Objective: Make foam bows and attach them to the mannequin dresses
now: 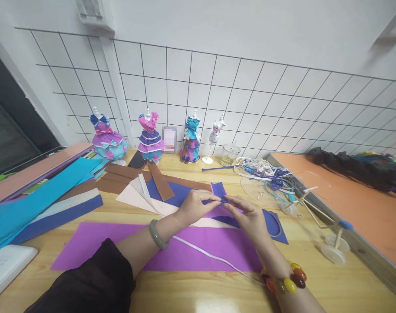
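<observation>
My left hand [198, 203] and my right hand [248, 215] meet over the middle of the table, thumbs and forefingers pinched together. Between their fingertips they hold a small blue and purple piece of fabric or paper [219, 189]; its lower part is partly hidden by the fingers. Beneath lie a blue sheet [176, 193], a cream sheet [137, 200] and a brown strip [162, 184]. A long purple sheet [198, 250] is spread nearer to me, under my forearms. Across it runs a thin white cord [207, 253].
Dressed miniature mannequins [150, 141] and a bare one [218, 126] stand along the back beside a glass jar [230, 155]. Tangled ribbon scraps [263, 168] lie at right, near a small wheeled stick frame [318, 224]. Turquoise strips [51, 195] and a white box [12, 265] are left.
</observation>
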### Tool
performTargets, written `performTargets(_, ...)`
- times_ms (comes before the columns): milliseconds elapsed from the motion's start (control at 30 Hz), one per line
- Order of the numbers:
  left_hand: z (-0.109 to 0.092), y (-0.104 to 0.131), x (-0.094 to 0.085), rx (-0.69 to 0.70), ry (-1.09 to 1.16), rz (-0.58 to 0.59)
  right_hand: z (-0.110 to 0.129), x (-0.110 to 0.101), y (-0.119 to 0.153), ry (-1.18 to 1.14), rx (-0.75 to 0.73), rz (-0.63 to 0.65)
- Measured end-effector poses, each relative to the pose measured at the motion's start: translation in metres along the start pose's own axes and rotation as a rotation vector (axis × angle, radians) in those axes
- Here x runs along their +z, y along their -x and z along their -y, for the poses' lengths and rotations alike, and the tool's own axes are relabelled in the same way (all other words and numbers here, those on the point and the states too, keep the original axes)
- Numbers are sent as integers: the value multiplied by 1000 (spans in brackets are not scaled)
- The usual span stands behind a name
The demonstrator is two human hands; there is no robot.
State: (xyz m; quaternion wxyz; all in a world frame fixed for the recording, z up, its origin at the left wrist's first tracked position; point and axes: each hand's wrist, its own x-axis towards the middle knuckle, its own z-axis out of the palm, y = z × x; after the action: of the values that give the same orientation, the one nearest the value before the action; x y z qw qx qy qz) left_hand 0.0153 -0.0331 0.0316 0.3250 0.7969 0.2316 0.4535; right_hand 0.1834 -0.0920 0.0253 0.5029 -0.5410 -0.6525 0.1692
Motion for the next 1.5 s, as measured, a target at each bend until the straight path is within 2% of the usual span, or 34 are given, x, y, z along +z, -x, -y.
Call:
performTargets(233, 1, 1, 2, -15, 0, -9, -4, -1, -1, -14, -116, 45)
performTargets(400, 1, 1, 3, -52, -7, -18, -4, -2, -1, -10, -126, 31)
performTargets(467, 1, 1, 3, -70, -3, -18, -3, -1, -1, -33, -80, 31)
performTargets(633, 0, 1, 3, -75, 6, -24, -4, 2, 0, -207, 197, 37)
performTargets(733, -1, 1, 3, -65, 7, -23, -3, 2, 0, -294, 291, 50)
performTargets(1167, -2, 1, 3, -147, 51, -1, 3, -1, -3, -302, 282, 56)
performTargets(1500, -4, 2, 5, -272, 156, -35, 4, -1, -3, -351, 383, -31)
